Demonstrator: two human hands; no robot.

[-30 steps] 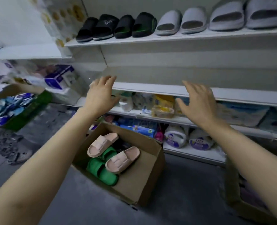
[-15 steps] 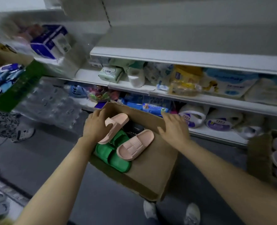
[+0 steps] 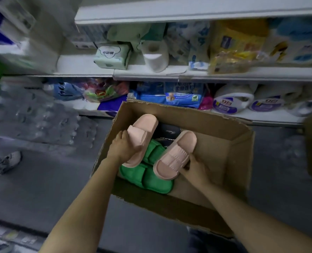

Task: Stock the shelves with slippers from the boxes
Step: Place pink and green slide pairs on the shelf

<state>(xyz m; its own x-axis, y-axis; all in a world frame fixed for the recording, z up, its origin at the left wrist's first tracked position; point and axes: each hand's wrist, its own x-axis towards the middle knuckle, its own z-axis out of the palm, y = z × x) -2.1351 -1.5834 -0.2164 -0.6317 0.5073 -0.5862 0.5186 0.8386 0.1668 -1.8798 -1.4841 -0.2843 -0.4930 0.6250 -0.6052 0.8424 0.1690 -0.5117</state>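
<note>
Both hands are inside an open cardboard box (image 3: 230, 148) that stands on the floor in front of the shelving unit (image 3: 188, 74). The left hand (image 3: 123, 146) is closed around the strap and outer edge of 1 pink slipper (image 3: 142, 137), which is tilted with its toe toward the shelves. The right hand (image 3: 193, 168) grips the heel end of a 2nd pink slipper (image 3: 175, 154) from below, fingers curled under its sole. Both pink slippers lie over a pair of green slippers (image 3: 149, 176) on the box bottom. A dark item (image 3: 169, 133) lies behind them at the box's far side; it cannot be identified. The shelves behind the box hold tissue packs (image 3: 111, 56) and a paper roll (image 3: 155, 55).
</note>
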